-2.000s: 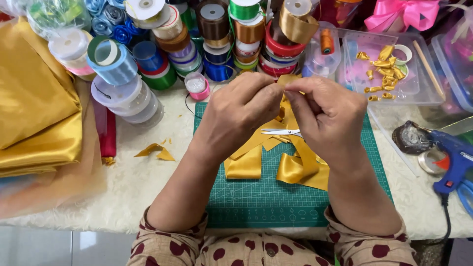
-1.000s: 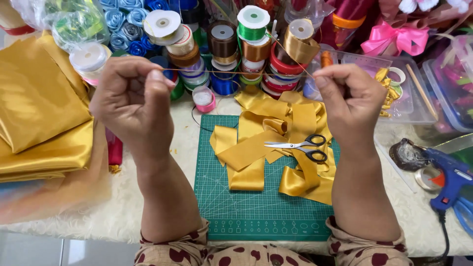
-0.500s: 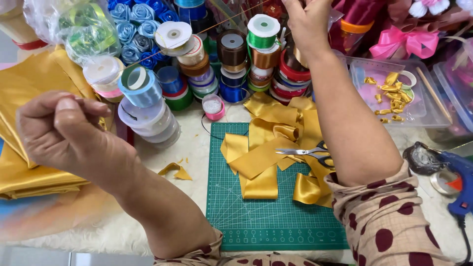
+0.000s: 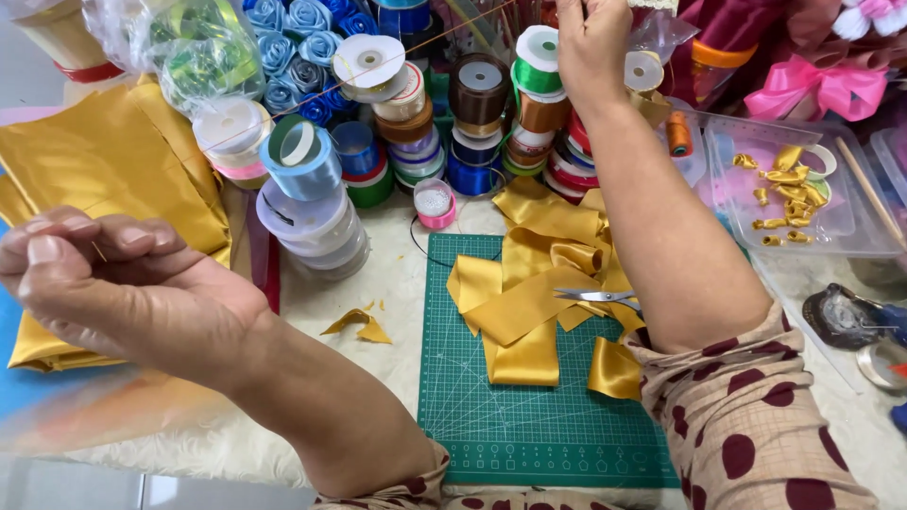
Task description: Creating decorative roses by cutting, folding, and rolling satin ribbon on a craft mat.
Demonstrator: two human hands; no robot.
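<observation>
Now thread (image 4: 359,80) taut between hands; left hand (image 4: 113,288) fingers pinch needle (image 4: 98,251); right hand (image 4: 590,42) fingers closed on thread.

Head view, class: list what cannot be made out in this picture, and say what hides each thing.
- Scissors: only the blades show in the head view; the right forearm covers the handles.
- Thread: a fine line from the left hand to the right hand, too thin to follow everywhere.
- Right hand's fingertips: cut off by the top edge.
- Glue gun: cut off by the right edge.
- Gold ribbon: partly under the right arm.
</observation>
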